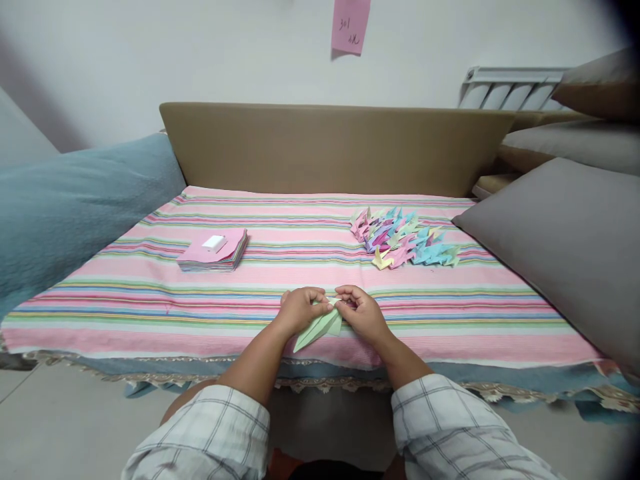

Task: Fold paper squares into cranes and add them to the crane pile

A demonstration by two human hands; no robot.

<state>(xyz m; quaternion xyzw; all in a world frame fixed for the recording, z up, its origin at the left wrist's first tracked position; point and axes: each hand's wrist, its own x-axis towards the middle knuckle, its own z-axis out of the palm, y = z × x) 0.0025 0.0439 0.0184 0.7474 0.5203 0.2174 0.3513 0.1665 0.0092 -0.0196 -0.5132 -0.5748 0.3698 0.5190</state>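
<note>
Left hand point(303, 310) and right hand point(365, 317) close together, both pinching the green paper point(320, 331) at its upper end, thumbs and fingertips nearly meeting. Writing: pink note point(351, 20) on the wall point(240, 47) reads "301", second line is a scrawl I can't make out. Green paper is pale, folded into layers, one long narrow point aimed down-left, shorter flap on the right; exact folds under the fingers hard to call, fingers cover them. It's near the front edge of the striped cloth point(280, 230), blue lace-trimmed cover point(200, 365) just below. Margins: paper stack point(213, 257) with a small white block point(215, 243) ahead-left, cluster of folded paper cranes point(400, 240) ahead-right, wide span of cloth between. Grey cushion point(555, 233) bounds the right, well apart from the hands; brown backrest point(335, 150) at the rear.
</note>
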